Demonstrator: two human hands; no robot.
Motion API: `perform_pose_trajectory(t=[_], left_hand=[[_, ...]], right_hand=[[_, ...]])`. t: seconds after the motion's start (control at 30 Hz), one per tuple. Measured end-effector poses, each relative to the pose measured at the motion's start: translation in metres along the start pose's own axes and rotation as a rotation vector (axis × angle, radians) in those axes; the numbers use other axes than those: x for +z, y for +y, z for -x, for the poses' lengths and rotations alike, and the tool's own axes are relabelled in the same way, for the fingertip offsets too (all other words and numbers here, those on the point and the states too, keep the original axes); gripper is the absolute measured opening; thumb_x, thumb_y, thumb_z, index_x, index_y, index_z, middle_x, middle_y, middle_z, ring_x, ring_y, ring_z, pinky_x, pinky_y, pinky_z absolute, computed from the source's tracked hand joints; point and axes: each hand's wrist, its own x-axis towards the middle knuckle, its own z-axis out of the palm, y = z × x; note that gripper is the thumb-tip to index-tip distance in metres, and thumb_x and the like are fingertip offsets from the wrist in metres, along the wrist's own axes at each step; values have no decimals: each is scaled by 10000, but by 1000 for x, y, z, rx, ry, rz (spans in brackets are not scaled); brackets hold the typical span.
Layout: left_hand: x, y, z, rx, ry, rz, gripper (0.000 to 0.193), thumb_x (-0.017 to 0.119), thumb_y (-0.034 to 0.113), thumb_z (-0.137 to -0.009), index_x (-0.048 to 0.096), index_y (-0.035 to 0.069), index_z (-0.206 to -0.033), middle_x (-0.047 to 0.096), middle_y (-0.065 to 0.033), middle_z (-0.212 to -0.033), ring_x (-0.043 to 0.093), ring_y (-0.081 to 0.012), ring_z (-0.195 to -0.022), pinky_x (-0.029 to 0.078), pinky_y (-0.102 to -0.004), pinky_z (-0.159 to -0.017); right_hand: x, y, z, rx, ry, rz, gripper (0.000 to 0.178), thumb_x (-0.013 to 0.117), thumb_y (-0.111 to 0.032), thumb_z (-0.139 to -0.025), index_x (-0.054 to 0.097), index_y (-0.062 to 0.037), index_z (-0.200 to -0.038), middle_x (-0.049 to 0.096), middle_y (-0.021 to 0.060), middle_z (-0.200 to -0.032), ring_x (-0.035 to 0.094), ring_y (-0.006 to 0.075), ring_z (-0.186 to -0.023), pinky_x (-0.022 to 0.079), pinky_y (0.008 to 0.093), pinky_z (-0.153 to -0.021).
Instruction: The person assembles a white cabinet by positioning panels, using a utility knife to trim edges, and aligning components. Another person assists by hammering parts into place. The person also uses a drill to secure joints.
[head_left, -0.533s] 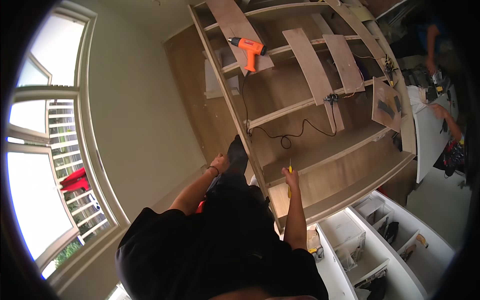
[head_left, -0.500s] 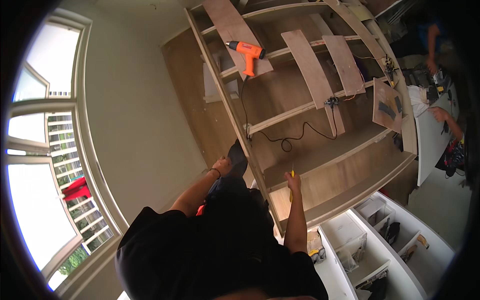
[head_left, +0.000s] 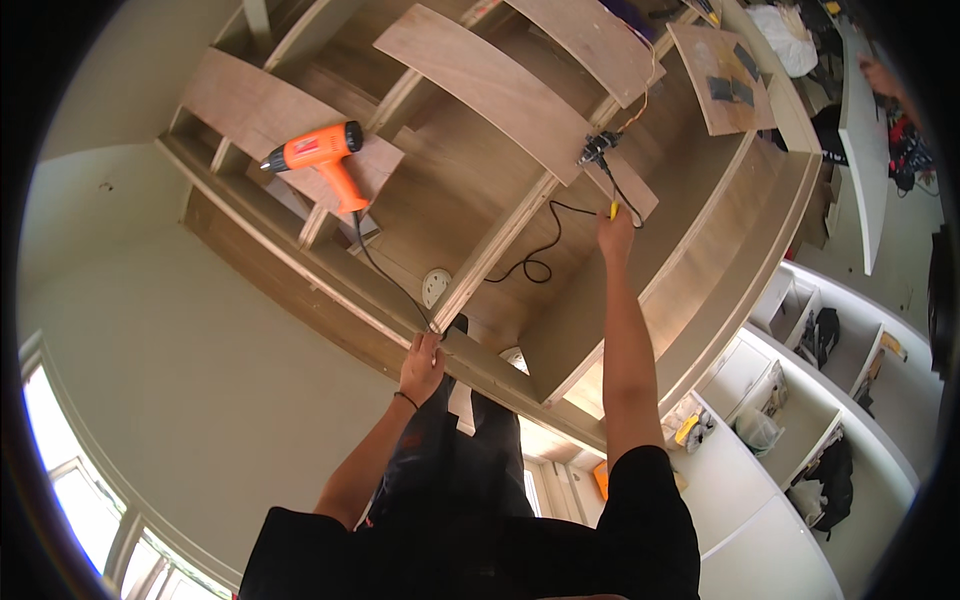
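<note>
Heat gun (head_left: pixel 322 150): orange, black nozzle and rear end. Cord (head_left: pixel 359 238) black, plug (head_left: pixel 599 147) black. Held tool (head_left: pixel 614 210): yellow. Frame (head_left: pixel 510 240) beige-tan. Long board (head_left: pixel 480 90) pinkish brown with faint grain; square board (head_left: pixel 708 55) similar, dark grey patches. Cabinet (head_left: pixel 770 535) white. Wall (head_left: pixel 220 380) pale grey-green. Shirt (head_left: pixel 440 555) plain black, trousers (head_left: pixel 450 480) dark, wristband (head_left: pixel 406 400) dark.

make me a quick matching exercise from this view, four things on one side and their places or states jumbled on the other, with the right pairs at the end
Things
1. orange heat gun
2. left hand
3. right hand
4. squarish board

Places and states
A. closed around a yellow tool
B. lying on a long wooden board
C. bearing dark patches
D. at the frame's near rail

Pairs: 1-B; 2-D; 3-A; 4-C
</note>
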Motion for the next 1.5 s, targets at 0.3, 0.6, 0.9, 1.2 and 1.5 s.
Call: perform_pose_trajectory(t=[0.3, 0.6, 0.9, 1.2, 1.5], left_hand=[[53, 127, -239, 417, 190, 59, 275, 529, 224, -986, 541, -6, -1137, 580, -257, -1137, 545, -453, -1026, 459, -499, -873], [111, 235, -395, 113, -324, 70, 889, 392, 826, -858, 679, -8, -967, 683, -183, -912, 672, -285, -898, 512, -388, -802], [101, 245, -400, 271, -484, 56, 804, 598, 843, -672, 694, 45, -669, 617, -69, -656, 599, -196, -637, 441, -356, -564], [85, 244, -419, 144, -536, 40, 730, 644, 771, -645, 691, 47, -726, 621, -73, -739, 626, -198, -694, 479, -320, -596], [75, 243, -426, 160, -677, 107, 669, 672, 764, -643, 658, 100, -722, 565, -19, -668, 526, -148, -570, 389, -286, -502]], right_hand=[[45, -2, -80, 34, 37, -200, 327, 662, -283, -918, 659, -51, -1148, 695, 218, -922, 660, 427, -925, 506, 467, -810], [48, 19, -24, -54, -83, -636, 305, 617, -288, -986, 648, -31, -1147, 672, 90, -841, 617, 224, -773, 489, 346, -748], [21, 11, -28, 43, -231, -657, 369, 603, -334, -1005, 654, -20, -1192, 544, 1, -760, 498, 113, -691, 409, 275, -632], [23, -14, -29, 298, -392, -942, 353, 689, -396, -946, 689, -99, -1136, 374, -104, -643, 313, 10, -530, 228, 209, -467], [26, -6, -37, 126, -279, -712, 340, 639, -334, -988, 697, -44, -1156, 589, -23, -773, 457, 64, -650, 380, 245, -589]])
